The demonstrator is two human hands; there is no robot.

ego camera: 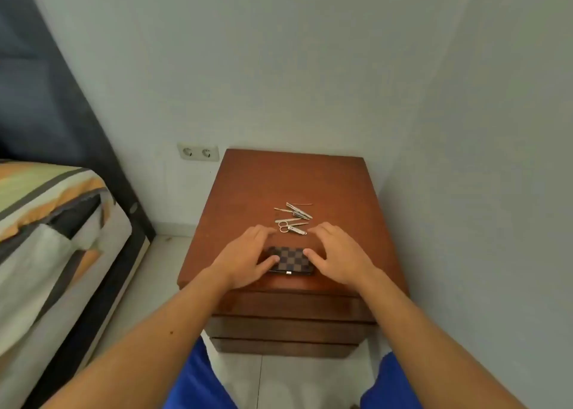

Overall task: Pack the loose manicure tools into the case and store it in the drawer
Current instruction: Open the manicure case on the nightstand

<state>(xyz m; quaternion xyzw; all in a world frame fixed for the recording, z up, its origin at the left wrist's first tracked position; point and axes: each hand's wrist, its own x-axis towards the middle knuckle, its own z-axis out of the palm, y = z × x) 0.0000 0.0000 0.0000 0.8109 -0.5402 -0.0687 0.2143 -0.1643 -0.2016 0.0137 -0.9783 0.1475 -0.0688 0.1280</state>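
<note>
Hands [245, 255] flank the case [291, 260] — thumbs touching.

Both hands, left hand [245, 255] and right hand [336, 255], flank the checkered case [291, 259] below loose tools [293, 219].

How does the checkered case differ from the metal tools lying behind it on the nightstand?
The checkered case is one flat, dark, brown-checked block, while the metal tools are several thin silver pieces scattered loosely. The case lies near the front edge, the tools farther back toward the wall. The left hand and right hand touch the case at its two ends; the tools lie untouched. Both rest on the nightstand top.
</note>
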